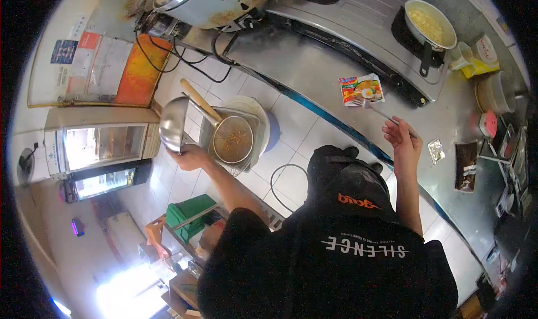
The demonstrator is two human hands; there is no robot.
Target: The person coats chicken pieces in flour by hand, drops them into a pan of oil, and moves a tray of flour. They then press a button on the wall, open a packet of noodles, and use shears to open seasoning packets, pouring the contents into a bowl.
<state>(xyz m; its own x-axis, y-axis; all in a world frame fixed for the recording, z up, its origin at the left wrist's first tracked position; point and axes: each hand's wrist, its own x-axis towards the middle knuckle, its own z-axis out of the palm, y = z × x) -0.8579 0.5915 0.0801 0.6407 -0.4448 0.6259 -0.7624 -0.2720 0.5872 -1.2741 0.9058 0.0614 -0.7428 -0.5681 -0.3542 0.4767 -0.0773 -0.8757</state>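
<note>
My left hand [190, 157] is closed on the rim of a shiny metal bowl [172, 123], which is tipped on its side. Just beyond it, a round metal vessel with a wooden handle [232, 140] holds brown bits and rests over a bin. My right hand [404, 135] grips a metal fork [380, 112], its tines over a red instant noodle packet [358, 88] on the steel counter [314, 61]. To the right of that hand lie a torn silver sachet [436, 151] and a dark brown packet [466, 166].
A pan [428, 25] of pale noodles sits on the gas stove [370, 16], its black handle jutting over the front. Near it stands a yellow and white bag [486, 57]. A large cooker [207, 5] with loose cables is at the upper left. A green bin [188, 215] stands lower left.
</note>
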